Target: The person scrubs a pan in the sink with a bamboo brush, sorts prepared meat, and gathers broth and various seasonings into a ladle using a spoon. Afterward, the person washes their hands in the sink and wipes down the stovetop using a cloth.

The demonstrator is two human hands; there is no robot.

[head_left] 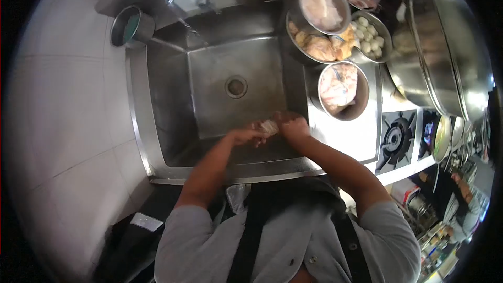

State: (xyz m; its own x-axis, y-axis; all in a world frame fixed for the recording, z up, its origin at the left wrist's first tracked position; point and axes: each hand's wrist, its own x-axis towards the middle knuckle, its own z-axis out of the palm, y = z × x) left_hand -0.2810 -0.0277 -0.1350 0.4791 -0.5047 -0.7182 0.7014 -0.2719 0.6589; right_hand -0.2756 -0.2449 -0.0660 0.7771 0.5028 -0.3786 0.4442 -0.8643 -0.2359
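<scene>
Both hands are over the near part of a steel sink [236,63], close together. My left hand [252,134] is closed on a small pale, whitish item [269,127], too small to name. My right hand [291,126] is just to its right, its fingers blurred. Whether the right fingers touch the pale item cannot be made out. Right of the sink, a steel pot [361,99] holds raw-looking pale meat [338,84].
Behind the pot are bowls of meat [319,47] and white balls [368,36]. A faucet [201,0] overhangs the sink's back; a small pot [132,26] sits back left. At right are a burner [395,135], large steel vessels [435,47] and another person [463,204].
</scene>
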